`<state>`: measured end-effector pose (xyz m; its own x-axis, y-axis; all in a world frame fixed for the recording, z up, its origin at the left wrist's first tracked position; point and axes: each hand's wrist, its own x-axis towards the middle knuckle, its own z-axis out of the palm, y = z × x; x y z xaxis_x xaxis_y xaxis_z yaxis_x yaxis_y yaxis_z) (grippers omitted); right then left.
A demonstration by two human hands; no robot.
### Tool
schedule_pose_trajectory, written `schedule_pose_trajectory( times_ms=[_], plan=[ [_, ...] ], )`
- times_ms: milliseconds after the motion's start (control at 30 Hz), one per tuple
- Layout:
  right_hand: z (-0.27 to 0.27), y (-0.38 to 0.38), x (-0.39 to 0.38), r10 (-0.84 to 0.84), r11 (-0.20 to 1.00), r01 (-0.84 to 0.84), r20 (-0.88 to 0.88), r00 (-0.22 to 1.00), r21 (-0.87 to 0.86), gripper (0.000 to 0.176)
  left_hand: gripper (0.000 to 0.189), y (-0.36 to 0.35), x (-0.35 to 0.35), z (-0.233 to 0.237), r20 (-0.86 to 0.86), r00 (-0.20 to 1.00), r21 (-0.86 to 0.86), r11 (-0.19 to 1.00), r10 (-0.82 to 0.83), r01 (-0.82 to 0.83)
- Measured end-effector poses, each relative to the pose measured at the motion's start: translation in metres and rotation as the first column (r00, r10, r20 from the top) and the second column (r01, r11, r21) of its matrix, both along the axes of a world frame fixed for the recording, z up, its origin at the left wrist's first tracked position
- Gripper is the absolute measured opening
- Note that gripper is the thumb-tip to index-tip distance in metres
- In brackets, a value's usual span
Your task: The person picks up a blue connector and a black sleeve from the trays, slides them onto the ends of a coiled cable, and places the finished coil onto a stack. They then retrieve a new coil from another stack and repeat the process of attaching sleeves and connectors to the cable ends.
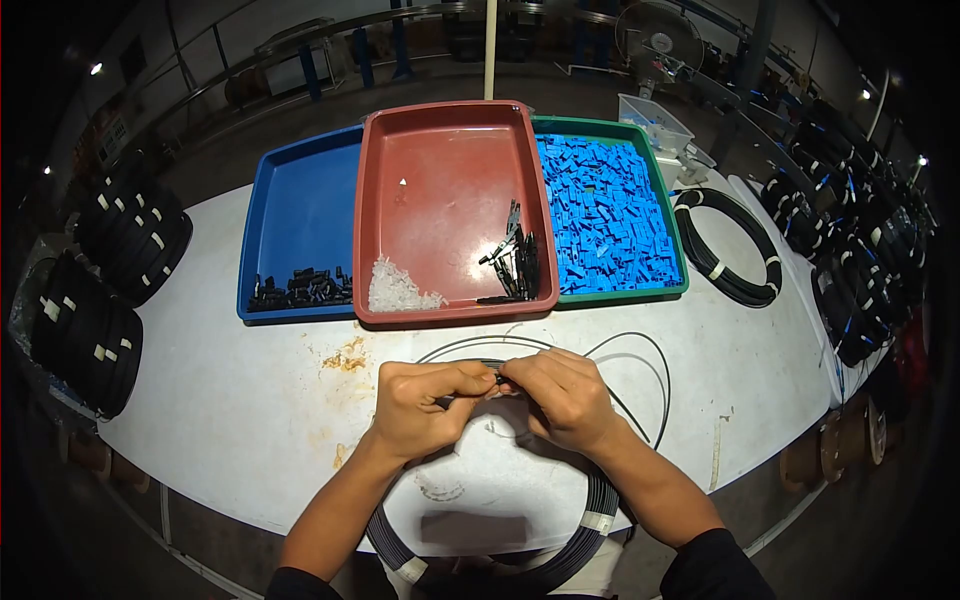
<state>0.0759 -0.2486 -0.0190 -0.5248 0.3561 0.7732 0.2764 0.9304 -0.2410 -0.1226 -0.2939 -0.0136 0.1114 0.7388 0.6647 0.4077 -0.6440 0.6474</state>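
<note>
My left hand point(425, 405) and my right hand point(565, 400) meet fingertip to fingertip above the near part of the table. Both are closed in a pinch on a thin black cable, at a small dark piece point(501, 379) mostly hidden by the fingers. Below the hands lies a coil of black cable point(598, 485), bound with white tape and reaching over the table's near edge. A loose loop of the cable point(667, 385) curves out to the right of my right hand.
Behind my hands stand a blue tray point(300, 200) with black parts, a red tray point(450, 180) with clear bits and black pieces, and a green tray point(684, 280) full of blue connectors point(605, 215). A taped cable coil point(770, 265) lies right; stacked coils point(85, 340) flank the table.
</note>
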Motion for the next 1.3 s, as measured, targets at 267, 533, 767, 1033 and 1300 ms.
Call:
schedule_pose_trajectory(
  times_ms=[267,533,767,1033,1300],
  plan=[
    [0.005,0.0,0.0,-0.018,0.913,0.019,0.005,1.0,-0.407,0.013,0.006,0.003,0.002,-0.002,-0.281,0.959,0.197,0.98,0.028,0.029],
    [-0.002,0.022,0.017,0.043,0.899,-0.012,0.063,0.997,-0.438,0.014,0.031,0.007,-0.013,-0.002,-0.041,0.993,-0.033,0.993,0.112,-0.113],
    [-0.006,0.022,0.015,0.008,0.949,-0.005,0.009,1.0,-0.317,0.017,0.033,0.01,-0.016,-0.003,-0.044,0.995,-0.068,0.994,0.088,-0.091],
    [0.0,0.018,0.01,0.077,0.967,-0.06,0.058,0.995,-0.246,0.03,0.014,0.013,-0.019,-0.009,-0.056,0.996,-0.127,0.989,0.075,-0.082],
    [0.001,0.014,0.008,0.135,0.959,-0.093,0.142,0.981,-0.268,0.047,0.011,0.01,-0.02,-0.008,-0.087,0.993,-0.099,0.992,0.074,-0.083]
  ],
)
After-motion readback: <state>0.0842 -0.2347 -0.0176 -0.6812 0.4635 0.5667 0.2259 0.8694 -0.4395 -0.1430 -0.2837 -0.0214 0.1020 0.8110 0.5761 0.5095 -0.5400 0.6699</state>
